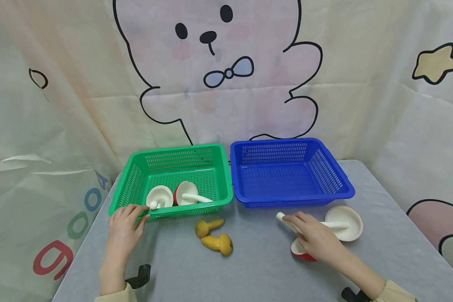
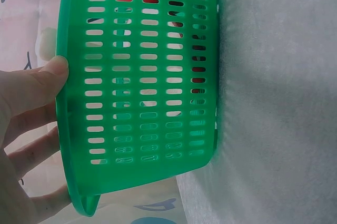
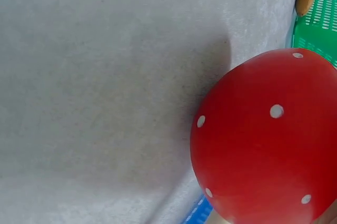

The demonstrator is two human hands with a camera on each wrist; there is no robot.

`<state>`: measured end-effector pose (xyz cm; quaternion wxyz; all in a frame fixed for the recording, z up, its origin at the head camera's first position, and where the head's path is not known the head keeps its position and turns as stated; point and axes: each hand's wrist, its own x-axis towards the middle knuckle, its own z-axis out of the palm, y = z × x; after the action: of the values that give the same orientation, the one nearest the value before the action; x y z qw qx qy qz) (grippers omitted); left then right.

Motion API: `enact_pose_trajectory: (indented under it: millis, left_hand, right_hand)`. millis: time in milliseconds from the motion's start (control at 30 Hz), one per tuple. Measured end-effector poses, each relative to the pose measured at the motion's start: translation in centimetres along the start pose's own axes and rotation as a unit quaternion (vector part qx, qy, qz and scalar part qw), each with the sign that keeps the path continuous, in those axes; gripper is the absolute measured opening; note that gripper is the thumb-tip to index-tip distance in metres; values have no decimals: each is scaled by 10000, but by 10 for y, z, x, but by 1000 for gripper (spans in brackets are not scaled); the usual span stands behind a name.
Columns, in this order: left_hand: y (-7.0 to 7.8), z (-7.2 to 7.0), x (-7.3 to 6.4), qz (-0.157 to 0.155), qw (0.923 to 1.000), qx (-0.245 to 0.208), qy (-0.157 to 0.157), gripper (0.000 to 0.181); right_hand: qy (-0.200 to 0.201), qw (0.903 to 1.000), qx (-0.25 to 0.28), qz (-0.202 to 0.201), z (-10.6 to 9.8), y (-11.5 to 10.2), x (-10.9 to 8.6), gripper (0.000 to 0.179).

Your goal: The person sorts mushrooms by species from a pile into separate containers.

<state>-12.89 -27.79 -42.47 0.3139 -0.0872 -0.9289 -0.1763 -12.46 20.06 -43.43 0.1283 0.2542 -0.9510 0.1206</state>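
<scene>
My left hand [image 1: 125, 228] grips the near rim of the green basket [image 1: 228, 184] at its left corner; in the left wrist view the thumb [image 2: 55, 68] lies on the rim and the other fingers are behind it. Two toy mushrooms with white undersides and stems, one [image 1: 161, 196] at the left and one [image 1: 186, 193] beside it, lie in this basket. My right hand [image 1: 317, 237] holds a toy mushroom [image 1: 303, 253] just over the table, its white stem pointing up to the left. The right wrist view shows its red, white-dotted cap [image 3: 263, 134]. Behind the hand lies another mushroom [image 1: 349, 220], underside up.
A blue basket [image 1: 292, 201] stands right of the green one, with nothing in it. Two small yellow-brown toy mushrooms, one [image 1: 207, 227] behind the other [image 1: 217, 243], lie on the grey table [image 1: 249, 277]. A printed curtain [image 1: 355, 105] hangs behind.
</scene>
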Motion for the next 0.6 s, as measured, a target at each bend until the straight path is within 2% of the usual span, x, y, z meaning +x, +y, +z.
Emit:
enact_pose_trajectory:
  millis: [367,600]
  left_hand:
    - [-1,0,0,-63,9999,18,-92,19]
    - [-1,0,-1,-90,9999,13,-121,20]
  right_hand:
    - [111,9994,121,-297,-8,-9,11,59]
    - [16,9990,183,-417,-19,-23,22,56]
